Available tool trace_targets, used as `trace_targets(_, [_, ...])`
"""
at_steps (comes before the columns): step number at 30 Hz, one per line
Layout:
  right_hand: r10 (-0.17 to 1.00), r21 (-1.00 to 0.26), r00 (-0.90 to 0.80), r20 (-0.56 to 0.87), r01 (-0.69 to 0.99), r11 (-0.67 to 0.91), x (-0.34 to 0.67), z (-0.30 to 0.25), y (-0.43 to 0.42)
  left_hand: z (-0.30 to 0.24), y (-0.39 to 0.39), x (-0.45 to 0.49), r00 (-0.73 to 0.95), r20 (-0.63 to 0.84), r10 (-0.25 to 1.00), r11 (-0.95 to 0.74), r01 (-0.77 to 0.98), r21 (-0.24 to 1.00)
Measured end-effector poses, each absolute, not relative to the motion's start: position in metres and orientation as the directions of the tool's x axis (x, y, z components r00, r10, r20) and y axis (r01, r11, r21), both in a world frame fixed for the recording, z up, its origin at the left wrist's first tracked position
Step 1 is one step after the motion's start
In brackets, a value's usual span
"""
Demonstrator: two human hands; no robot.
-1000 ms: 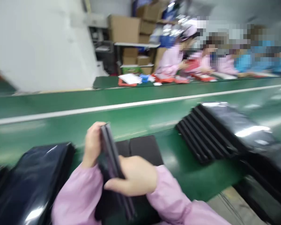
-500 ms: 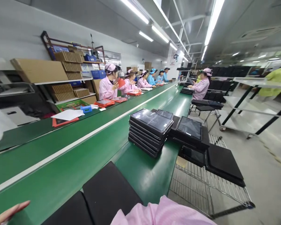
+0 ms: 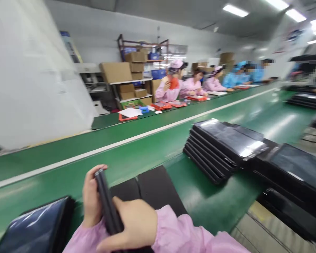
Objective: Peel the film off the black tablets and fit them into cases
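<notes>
Landmark: the tall stack (image 3: 218, 151) of thin black slabs, its top glossy, on the green bench (image 3: 208, 211)
Black case (image 3: 105, 202): stood on edge between both palms, to the left of the tall stack and nearer the wearer, well apart from it; two dark layers show along its narrow side
Left hand (image 3: 91, 198): grasping the black case, palm on its left side, fingertips at its upper end
Right hand (image 3: 137, 223): grasping the black case from its right side, thumb stretched across the near edge; the lower part of the case is hidden here
Flat black panels (image 3: 158, 186): two, side by side with a narrow groove between, left of the tall stack and partly behind the right hand
Left pile (image 3: 37, 228): dark, shiny-topped pieces, far to the left of the tall stack, cut off by the frame
Right pile (image 3: 300, 165): more black slabs, just to the right of the tall stack
White strip (image 3: 131, 138): runs lengthwise beyond the tall stack
Far counter: beyond the tall stack and to its left, a white sheet (image 3: 130, 112), a blue piece (image 3: 144, 109) and red items (image 3: 162, 105)
Co-workers: a row in pink and blue beyond the tall stack; the nearest, a person in pink (image 3: 162, 92), has a red piece (image 3: 174, 82) raised
</notes>
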State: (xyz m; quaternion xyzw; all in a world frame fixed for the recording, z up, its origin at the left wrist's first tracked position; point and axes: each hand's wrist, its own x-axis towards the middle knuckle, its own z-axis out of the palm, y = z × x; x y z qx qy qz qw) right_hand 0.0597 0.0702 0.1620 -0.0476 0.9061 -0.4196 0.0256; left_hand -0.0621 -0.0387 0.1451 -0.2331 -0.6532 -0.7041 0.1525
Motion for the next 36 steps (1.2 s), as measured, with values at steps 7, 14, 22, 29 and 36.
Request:
trace_targets(7, [-0.179, -0.845, -0.94, 0.291, -0.34, 0.413, 0.047, 0.172, 0.084, 0.149, -0.035, -0.068, -0.837, 0.547, 0.028, -0.225, 0.528, 0.819])
trace_targets(14, [-0.091, -0.862, -0.933, 0.349, -0.358, 0.358, 0.041, 0.166, 0.085, 0.151, -0.036, -0.069, -0.819, 0.571, 0.054, -0.26, 0.54, 0.8])
trace_targets(22, [-0.112, -0.828, -0.921, 0.373, -0.385, 0.408, 0.037, 0.164, 0.087, 0.15, -0.035, -0.074, -0.83, 0.557, 0.043, -0.247, 0.531, 0.811])
trace_targets(29, [-0.119, -0.802, -0.92, 0.374, -0.385, 0.457, 0.038, 0.163, 0.085, 0.152, -0.036, -0.074, -0.837, 0.547, 0.022, -0.228, 0.529, 0.818])
trace_targets(36, [-0.132, -0.815, -0.938, 0.321, -0.345, 0.465, 0.04, 0.168, 0.087, 0.153, -0.033, -0.074, -0.846, 0.533, 0.016, -0.201, 0.519, 0.831])
